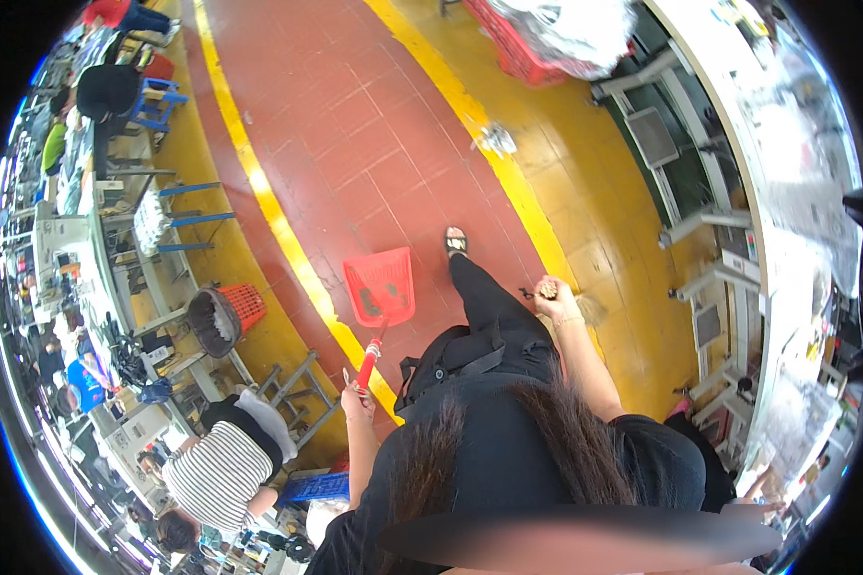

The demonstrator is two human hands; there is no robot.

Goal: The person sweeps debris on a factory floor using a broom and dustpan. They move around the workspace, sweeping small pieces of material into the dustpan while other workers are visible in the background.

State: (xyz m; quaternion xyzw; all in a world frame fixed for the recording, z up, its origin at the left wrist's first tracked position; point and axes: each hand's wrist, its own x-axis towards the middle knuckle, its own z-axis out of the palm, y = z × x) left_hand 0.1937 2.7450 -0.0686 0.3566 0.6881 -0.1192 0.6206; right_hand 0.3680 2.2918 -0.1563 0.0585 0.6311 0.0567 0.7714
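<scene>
My left hand (358, 402) is closed around the red handle of a long-handled dustpan (393, 273). Its wide red pan hangs ahead of me over the red floor, with some dark grey debris or dirt in it. My right hand (560, 303), out to the right, is wrapped around the butt of what looks like a straw broom. Tan bristles (593, 309) show blurred just beyond the hand, and the rest of the broom is hidden by the hand and arm.
A crumpled clear plastic scrap (497, 140) lies by the right yellow line. An orange basket (244, 307) with a dark liner stands left, near a seated person in stripes (221, 474). A red crate (518, 53) holds white bags. Wheeled workbenches (729, 192) line the right.
</scene>
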